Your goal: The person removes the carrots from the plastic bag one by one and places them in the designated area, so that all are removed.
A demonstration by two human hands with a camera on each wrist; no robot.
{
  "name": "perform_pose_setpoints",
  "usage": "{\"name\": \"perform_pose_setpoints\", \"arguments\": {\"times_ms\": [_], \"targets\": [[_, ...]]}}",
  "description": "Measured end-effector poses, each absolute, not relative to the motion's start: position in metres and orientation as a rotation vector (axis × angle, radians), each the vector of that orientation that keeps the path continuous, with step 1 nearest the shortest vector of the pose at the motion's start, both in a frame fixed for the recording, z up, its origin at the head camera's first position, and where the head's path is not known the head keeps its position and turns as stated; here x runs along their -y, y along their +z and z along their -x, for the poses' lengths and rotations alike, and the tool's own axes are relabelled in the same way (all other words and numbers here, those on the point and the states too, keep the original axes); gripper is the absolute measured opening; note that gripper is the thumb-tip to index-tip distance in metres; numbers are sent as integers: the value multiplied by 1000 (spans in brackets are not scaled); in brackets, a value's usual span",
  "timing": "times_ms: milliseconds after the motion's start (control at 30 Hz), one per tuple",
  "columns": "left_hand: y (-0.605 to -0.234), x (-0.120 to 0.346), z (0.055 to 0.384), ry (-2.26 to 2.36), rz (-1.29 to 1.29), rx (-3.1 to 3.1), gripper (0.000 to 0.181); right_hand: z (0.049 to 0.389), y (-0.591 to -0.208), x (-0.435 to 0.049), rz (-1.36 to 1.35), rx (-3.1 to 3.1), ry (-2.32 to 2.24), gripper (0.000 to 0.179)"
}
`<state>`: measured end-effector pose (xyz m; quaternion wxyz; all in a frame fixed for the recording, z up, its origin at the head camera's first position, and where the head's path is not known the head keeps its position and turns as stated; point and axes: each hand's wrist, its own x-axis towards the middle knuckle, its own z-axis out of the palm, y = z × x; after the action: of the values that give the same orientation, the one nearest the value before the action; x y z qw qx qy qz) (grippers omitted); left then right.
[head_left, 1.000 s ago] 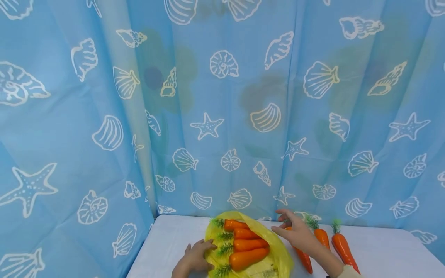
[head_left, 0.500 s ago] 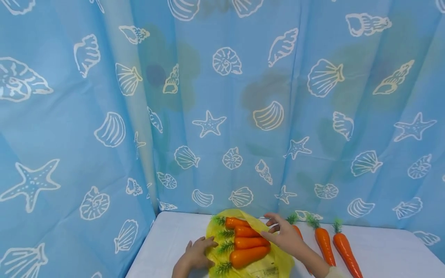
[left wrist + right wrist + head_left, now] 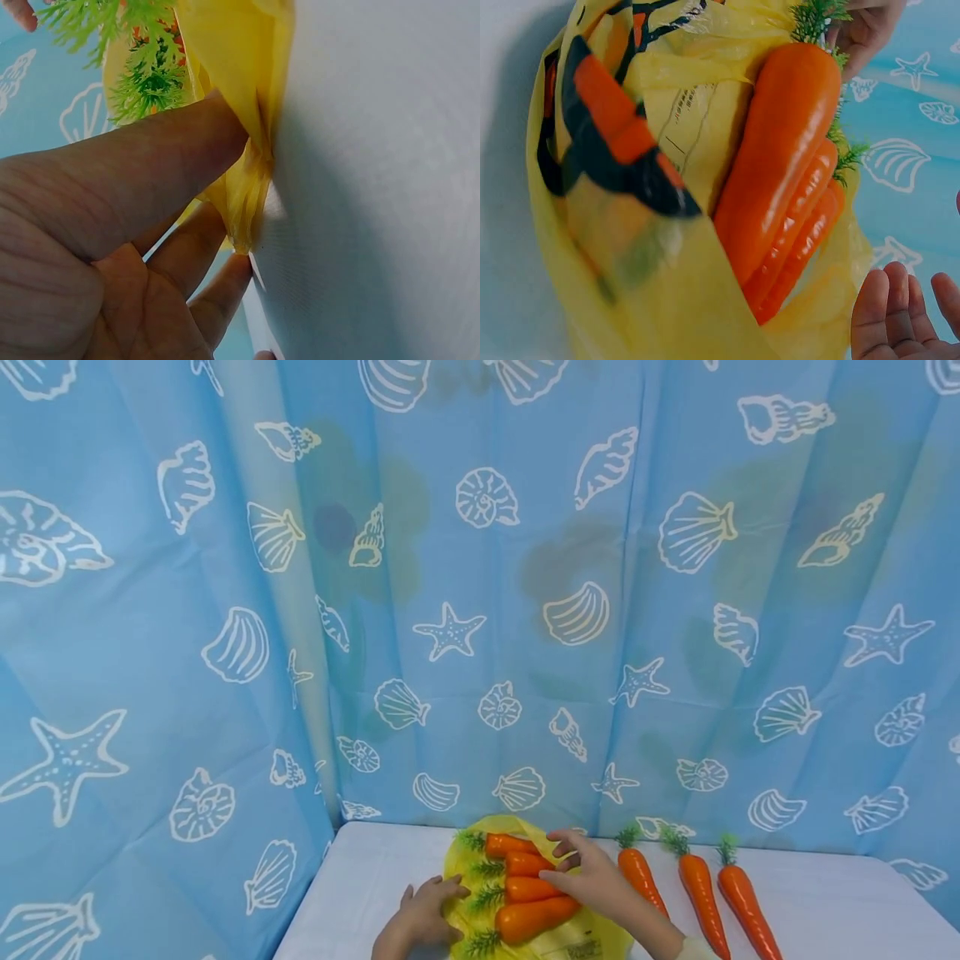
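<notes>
A yellow plastic bag (image 3: 613, 935) lies mouth-left on the table, and several orange carrots (image 3: 534, 918) with feathery green tops sit in its opening. At the bag's left rim is my left hand (image 3: 426, 913); in the left wrist view its thumb and fingers (image 3: 139, 176) pinch the gathered yellow film (image 3: 236, 45). Above the right ends of the carrots hovers my right hand (image 3: 596, 883), fingers spread apart and holding nothing. The right wrist view shows its loosely bent fingers (image 3: 900, 315) beside the bag, with a dark printed pattern on the yellow film (image 3: 660, 300).
To the right of the bag, three more carrots lie side by side: one nearest the bag (image 3: 642, 878), a middle one (image 3: 702, 897) and an outer one (image 3: 748, 910). A blue curtain (image 3: 480, 568) with white shell prints hangs behind the white table (image 3: 352, 877).
My right hand has moved left from the nearest loose carrot to above the bagged carrots, uncovering that carrot. My left hand stays at the bag's rim.
</notes>
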<state>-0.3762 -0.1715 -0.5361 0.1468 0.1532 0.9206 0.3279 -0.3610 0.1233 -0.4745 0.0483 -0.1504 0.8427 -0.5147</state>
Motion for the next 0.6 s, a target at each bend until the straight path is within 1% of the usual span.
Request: {"name": "perform_pose_setpoints", "arguments": {"times_ms": [400,600], "targets": [[-534,171,375,941,-433,-2647,46,363,-489,-114,462,-2594,-1540,58],[-532,170,373,947,-415,-2650,45,366,-494,-116,423,-2640,-1501,56]]}}
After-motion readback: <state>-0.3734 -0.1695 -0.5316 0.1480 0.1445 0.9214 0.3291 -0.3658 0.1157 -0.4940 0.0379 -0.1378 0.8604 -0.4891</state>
